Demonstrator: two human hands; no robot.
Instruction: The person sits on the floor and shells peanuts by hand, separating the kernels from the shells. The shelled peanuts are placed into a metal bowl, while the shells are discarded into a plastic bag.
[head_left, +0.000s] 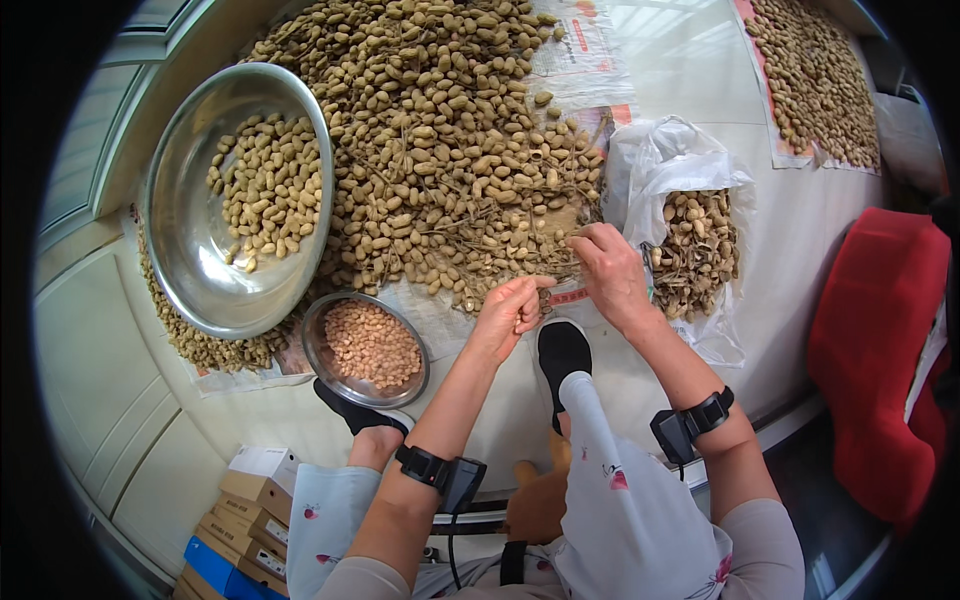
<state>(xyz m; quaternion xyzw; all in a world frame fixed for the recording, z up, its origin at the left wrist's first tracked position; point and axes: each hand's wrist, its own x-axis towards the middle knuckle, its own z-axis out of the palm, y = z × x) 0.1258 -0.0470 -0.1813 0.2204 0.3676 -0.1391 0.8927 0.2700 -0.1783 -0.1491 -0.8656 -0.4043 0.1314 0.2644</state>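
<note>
My left hand (514, 309) is half closed, with the index finger stretched towards the right. A small pale bit shows at its curled fingers, but I cannot tell whether it is a peanut kernel. My right hand (611, 270) bends down at the near right edge of a large heap of unshelled peanuts (427, 142), its thumb and fingertips close together. Whatever lies between those fingertips is too small to make out. Left of my hands, a small metal bowl (311, 352) holds shelled peanut kernels (371, 343). Empty peanut shells (694, 251) fill a white plastic bag (637, 161) beside my right hand.
A large steel basin (180, 187) with unshelled peanuts (270, 187) stands tilted at the left. Newspaper sheets (427, 315) lie under the heap. More peanuts (814, 82) are spread at the far right. A red-covered seat (874, 337) and stacked cardboard boxes (244, 517) flank me.
</note>
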